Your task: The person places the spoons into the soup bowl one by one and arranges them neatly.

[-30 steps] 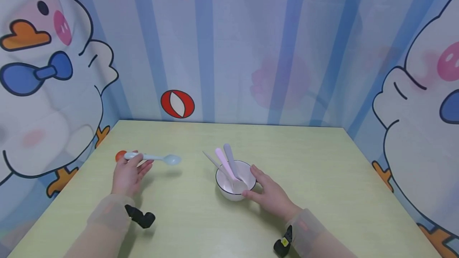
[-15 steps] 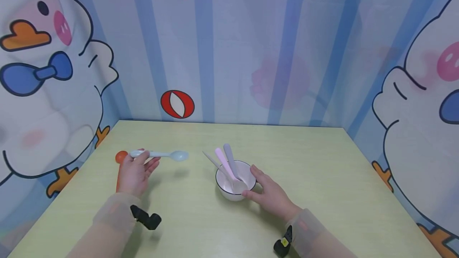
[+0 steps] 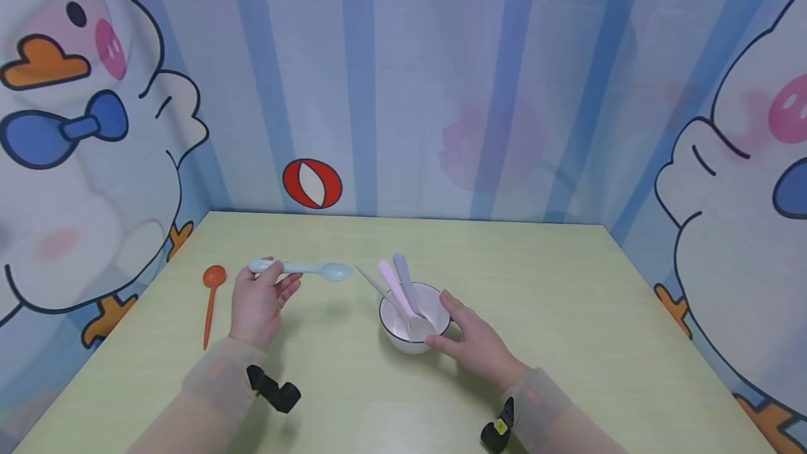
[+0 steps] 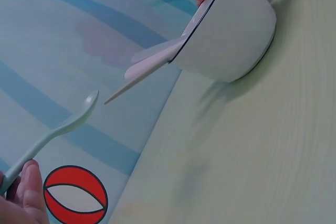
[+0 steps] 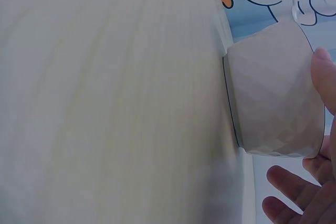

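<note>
My left hand (image 3: pixel 261 296) pinches the handle of a pale blue spoon (image 3: pixel 305 269) and holds it level above the table, its scoop pointing right towards a white bowl (image 3: pixel 410 338). The left wrist view shows the same spoon (image 4: pixel 58 129) short of the bowl (image 4: pixel 231 30). Three spoons lean in the bowl: pink (image 3: pixel 394 282), lavender (image 3: pixel 402 272) and a thin grey one (image 3: pixel 372 282). My right hand (image 3: pixel 476 342) rests against the bowl's right side, thumb and forefinger touching its wall (image 5: pixel 273 93), the other fingers (image 5: pixel 296 203) loose.
An orange spoon (image 3: pixel 211 300) lies on the pale green table (image 3: pixel 567 300) left of my left hand. Cartoon duck curtains (image 3: pixel 504 90) wall the table at the back and both sides. Black wrist cameras (image 3: pixel 274 389) sit on both sleeves.
My left hand has carried the pale blue spoon to the right, nearer the bowl, uncovering the whole orange spoon. The right hand and the bowl have stayed still.
</note>
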Tool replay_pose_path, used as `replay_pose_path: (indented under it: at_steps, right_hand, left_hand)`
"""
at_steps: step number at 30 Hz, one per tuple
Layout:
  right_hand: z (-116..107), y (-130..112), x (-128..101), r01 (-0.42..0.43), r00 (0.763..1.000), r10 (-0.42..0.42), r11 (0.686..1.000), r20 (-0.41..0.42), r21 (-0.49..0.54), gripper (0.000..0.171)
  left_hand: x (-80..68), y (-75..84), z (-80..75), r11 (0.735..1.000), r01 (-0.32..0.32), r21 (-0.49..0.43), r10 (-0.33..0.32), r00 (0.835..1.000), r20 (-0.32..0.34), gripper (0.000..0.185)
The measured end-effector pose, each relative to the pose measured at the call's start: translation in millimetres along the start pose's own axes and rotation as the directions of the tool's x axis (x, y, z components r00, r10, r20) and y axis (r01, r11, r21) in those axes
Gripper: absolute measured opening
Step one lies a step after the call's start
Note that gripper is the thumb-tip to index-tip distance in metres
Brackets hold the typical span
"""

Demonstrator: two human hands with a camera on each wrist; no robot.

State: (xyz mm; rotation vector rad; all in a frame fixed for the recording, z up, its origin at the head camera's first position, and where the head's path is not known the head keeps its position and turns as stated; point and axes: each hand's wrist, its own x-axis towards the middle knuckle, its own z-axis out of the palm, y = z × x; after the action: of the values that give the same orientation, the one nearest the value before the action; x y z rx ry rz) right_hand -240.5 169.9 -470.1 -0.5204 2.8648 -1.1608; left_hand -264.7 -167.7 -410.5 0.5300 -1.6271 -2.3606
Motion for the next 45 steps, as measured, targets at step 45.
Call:
replay_pose_path:
  at_steps: [45]
  right_hand:
    - [-0.7, -1.3, 0.5, -0.014, 1.000, 0.014, 1.000, 0.011, 0.011, 0.085]
  left_hand:
    - [-35.6, -46.0, 64.5, 0.984, -0.032, 0.177, -0.014, 0.967, 0.255, 0.028]
